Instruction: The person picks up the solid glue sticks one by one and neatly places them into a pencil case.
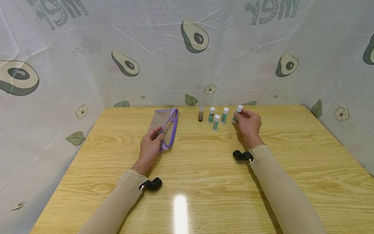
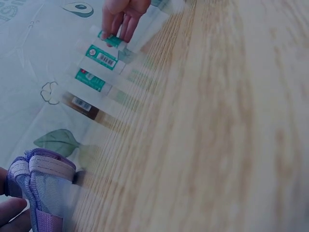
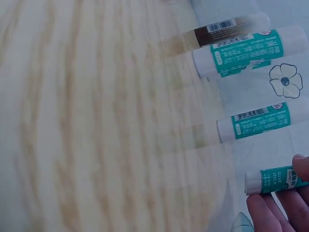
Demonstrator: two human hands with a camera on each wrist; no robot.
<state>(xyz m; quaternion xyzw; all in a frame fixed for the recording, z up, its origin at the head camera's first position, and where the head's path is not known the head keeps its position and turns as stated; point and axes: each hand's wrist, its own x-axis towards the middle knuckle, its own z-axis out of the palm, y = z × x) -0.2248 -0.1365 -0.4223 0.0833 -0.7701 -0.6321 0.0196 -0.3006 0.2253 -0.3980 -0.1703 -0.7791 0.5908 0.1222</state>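
Observation:
My left hand grips the near left edge of a mesh zipper pouch with purple trim, which lies on the table. In the left wrist view, fingertips show beside the purple edge of the pouch. My right hand pinches a glue stick with a white cap and a green label. It is held upright, slightly tilted, and its white base shows in the right wrist view below the green label. Left of this hand stand more green-labelled glue sticks and a brown-labelled tube with a clear top.
The wooden table ends at the back against a hanging cloth printed with avocados. A nearer glue stick stands in front of the row. Light reflects off the table near the front.

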